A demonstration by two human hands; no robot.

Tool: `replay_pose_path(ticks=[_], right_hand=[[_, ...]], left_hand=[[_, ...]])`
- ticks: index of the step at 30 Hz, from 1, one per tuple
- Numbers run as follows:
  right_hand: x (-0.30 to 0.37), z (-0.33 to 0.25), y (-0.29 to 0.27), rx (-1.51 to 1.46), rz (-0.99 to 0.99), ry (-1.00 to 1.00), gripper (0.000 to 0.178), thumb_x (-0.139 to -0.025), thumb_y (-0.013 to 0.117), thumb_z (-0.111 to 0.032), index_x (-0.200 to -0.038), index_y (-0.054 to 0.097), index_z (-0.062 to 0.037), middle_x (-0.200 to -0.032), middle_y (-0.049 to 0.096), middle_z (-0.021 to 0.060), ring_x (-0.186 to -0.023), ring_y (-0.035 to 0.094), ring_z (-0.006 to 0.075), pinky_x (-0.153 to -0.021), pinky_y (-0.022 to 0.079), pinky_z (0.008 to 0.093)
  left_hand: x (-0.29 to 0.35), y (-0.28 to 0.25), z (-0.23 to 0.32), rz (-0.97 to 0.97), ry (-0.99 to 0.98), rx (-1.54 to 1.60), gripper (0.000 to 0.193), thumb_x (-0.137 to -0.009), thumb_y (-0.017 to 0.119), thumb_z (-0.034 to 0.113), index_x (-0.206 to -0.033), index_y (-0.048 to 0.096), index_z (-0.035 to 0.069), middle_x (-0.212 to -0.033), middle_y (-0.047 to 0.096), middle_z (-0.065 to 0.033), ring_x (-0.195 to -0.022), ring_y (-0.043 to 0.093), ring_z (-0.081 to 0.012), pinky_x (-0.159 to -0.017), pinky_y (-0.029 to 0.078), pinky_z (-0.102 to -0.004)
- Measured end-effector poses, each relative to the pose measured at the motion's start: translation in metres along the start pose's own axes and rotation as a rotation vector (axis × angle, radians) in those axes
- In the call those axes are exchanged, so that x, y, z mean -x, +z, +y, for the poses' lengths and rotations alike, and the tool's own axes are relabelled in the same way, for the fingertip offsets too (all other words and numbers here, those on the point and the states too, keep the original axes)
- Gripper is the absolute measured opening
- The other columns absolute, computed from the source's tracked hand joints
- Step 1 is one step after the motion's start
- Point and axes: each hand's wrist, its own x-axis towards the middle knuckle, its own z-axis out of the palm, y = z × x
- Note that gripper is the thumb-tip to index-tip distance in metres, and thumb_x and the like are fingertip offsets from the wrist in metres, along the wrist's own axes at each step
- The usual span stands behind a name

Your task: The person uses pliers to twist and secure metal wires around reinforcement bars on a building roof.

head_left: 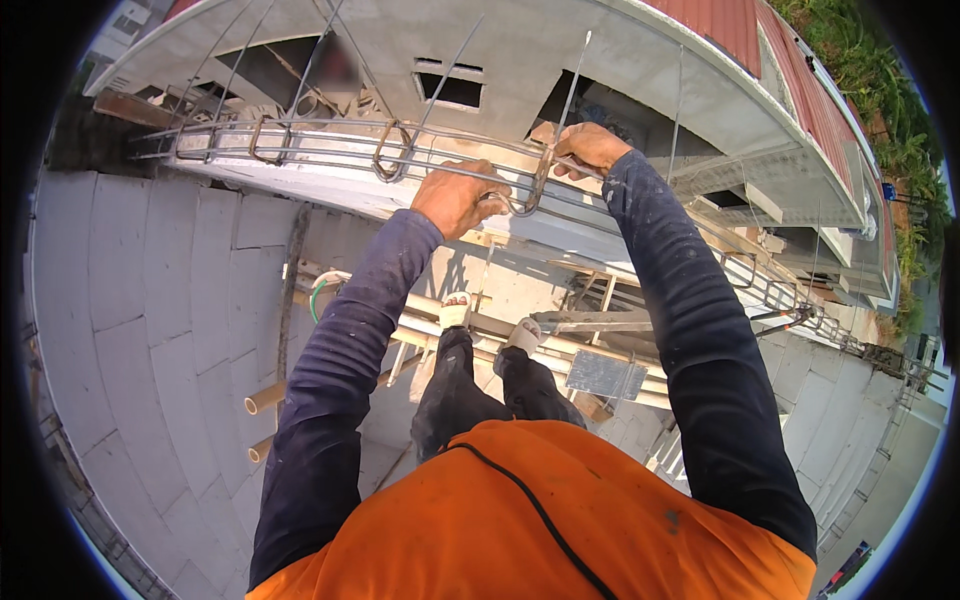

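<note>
A cage of long steel rebars (330, 140) runs along the top of a pale wall in front of me, with bent square stirrups (390, 150) round the bars. One stirrup (543, 180) stands between my two hands. My left hand (460, 198) lies over the long bars, its fingers closed on the stirrup's lower near corner. Higher and to the right, my right hand (595, 148) is closed at the stirrup's upper part, its fingertips beside the upright leg. Part of each grip is hidden by the fingers.
My feet stand on a scaffold of tan poles (400, 330) far below, with a grey board (607, 374) on it. Thin upright rods (450, 75) rise from the cage. Block walls (140, 300) stand left; a red-roofed concrete building (705, 30) lies beyond.
</note>
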Motion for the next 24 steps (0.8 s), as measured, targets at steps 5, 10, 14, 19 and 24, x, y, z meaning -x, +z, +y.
replay_pose_path(ticks=[5,10,14,19,24], right_hand=[[0.004,-0.001,-0.001,-0.262,-0.04,-0.013,0.023,-0.098,0.058,-0.001,-0.106,0.068,0.0178,-0.091,0.076,0.0252,-0.077,0.078,0.027,-0.062,0.065,0.0307],[-0.003,-0.009,0.014,-0.411,0.07,-0.008,0.016,-0.094,0.06,0.004,-0.101,0.066,0.0157,-0.1,0.072,0.0287,-0.081,0.078,0.0339,-0.064,0.069,0.038],[-0.012,-0.004,0.006,-0.339,0.013,0.026,0.014,-0.094,0.061,-0.001,-0.103,0.063,0.0091,-0.1,0.074,0.025,-0.078,0.078,0.0288,-0.062,0.068,0.0359],[-0.016,-0.004,0.003,-0.278,0.015,0.023,0.006,-0.093,0.063,-0.004,-0.096,0.058,-0.0058,-0.093,0.078,0.0202,-0.068,0.075,0.0198,-0.055,0.063,0.03],[-0.013,-0.002,0.003,-0.255,0.04,0.035,0.008,-0.093,0.063,-0.005,-0.096,0.057,-0.0089,-0.092,0.078,0.0171,-0.069,0.075,0.0172,-0.05,0.058,0.0267]], left_hand=[[0.003,0.01,0.003,0.037,-0.053,0.054,0.036,-0.093,0.075,0.035,-0.123,0.077,0.015,-0.117,0.072,-0.0145,-0.117,0.064,-0.0349,-0.102,0.047,-0.047],[0.013,0.041,0.002,0.191,-0.03,-0.014,0.042,-0.089,0.08,0.041,-0.123,0.077,0.017,-0.122,0.07,-0.0142,-0.126,0.056,-0.0345,-0.11,0.037,-0.051],[0.012,0.041,0.006,0.23,0.034,-0.009,0.034,-0.092,0.075,0.036,-0.123,0.077,0.022,-0.131,0.065,-0.0065,-0.126,0.053,-0.0309,-0.105,0.036,-0.049],[0.011,0.05,0.017,0.192,-0.013,0.03,0.032,-0.094,0.072,0.031,-0.125,0.076,0.024,-0.129,0.063,-0.0047,-0.128,0.05,-0.0286,-0.105,0.029,-0.0512],[0.007,0.054,0.015,0.218,-0.004,0.099,0.029,-0.088,0.075,0.024,-0.116,0.079,0.016,-0.125,0.065,-0.0066,-0.123,0.053,-0.0281,-0.105,0.026,-0.0504]])
